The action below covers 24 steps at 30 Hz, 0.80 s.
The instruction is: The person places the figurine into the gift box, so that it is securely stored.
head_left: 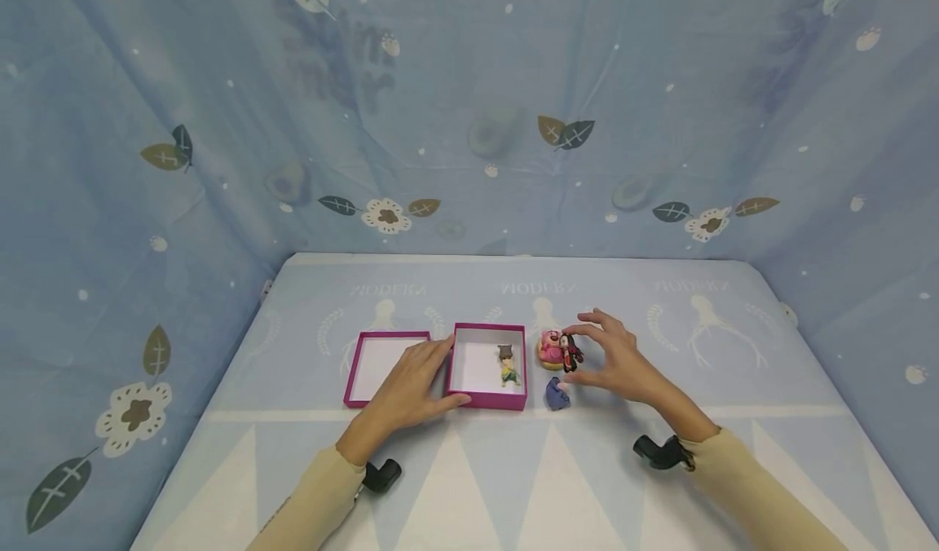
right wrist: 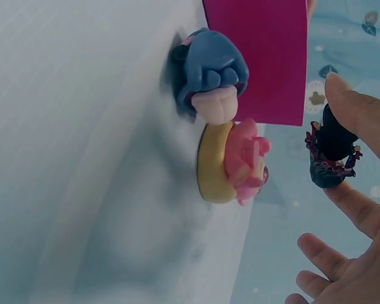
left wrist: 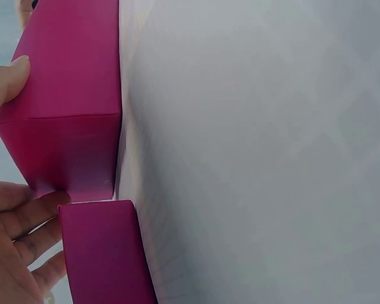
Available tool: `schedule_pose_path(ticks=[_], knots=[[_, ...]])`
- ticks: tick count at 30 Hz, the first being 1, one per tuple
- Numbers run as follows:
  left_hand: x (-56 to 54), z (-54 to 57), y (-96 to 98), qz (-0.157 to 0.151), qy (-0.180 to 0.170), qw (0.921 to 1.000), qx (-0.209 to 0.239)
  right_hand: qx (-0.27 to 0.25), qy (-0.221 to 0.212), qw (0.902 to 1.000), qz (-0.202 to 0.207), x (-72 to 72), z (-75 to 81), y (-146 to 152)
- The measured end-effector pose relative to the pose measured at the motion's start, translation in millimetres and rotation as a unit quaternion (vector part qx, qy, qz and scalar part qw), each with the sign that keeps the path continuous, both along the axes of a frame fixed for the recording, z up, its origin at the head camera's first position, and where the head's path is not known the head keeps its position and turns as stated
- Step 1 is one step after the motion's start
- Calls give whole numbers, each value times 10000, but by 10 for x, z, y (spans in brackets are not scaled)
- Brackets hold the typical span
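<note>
My left hand point(head_left: 411, 386) holds the near-left corner of a magenta box point(head_left: 490, 401), its thumb on the front wall and its fingers along the left side. Inside the box, a small figurine with a grey-brown head point(head_left: 507, 365) lies toward the right. Between thumb and index finger, my right hand point(head_left: 622, 362) pinches a dark doll figurine with red details point(right wrist: 332, 149), raised off the table. Just left of it sit a pink figurine on a yellow ring base point(right wrist: 240, 161) and a blue donkey figurine point(right wrist: 216, 66), both right of the box.
A shallow magenta-rimmed lid point(head_left: 354, 376) with a white inside lies left of the box, partly covered by my left hand. The table point(head_left: 506, 478) has a patterned blue and white cover. Patterned blue cloth point(head_left: 469, 86) hangs behind and at both sides.
</note>
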<state>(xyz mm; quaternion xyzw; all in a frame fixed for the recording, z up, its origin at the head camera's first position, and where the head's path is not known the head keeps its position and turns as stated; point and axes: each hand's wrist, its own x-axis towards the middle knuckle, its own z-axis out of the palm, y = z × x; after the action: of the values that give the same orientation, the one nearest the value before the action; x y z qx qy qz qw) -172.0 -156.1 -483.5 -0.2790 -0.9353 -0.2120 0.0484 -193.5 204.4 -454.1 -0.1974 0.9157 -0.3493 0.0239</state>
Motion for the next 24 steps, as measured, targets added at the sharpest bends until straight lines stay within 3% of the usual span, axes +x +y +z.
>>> schedule_pose_path(ticks=[24], knots=[[8, 4, 1, 2, -36, 10000, -10, -191, 249, 9986, 419, -161, 206, -303]])
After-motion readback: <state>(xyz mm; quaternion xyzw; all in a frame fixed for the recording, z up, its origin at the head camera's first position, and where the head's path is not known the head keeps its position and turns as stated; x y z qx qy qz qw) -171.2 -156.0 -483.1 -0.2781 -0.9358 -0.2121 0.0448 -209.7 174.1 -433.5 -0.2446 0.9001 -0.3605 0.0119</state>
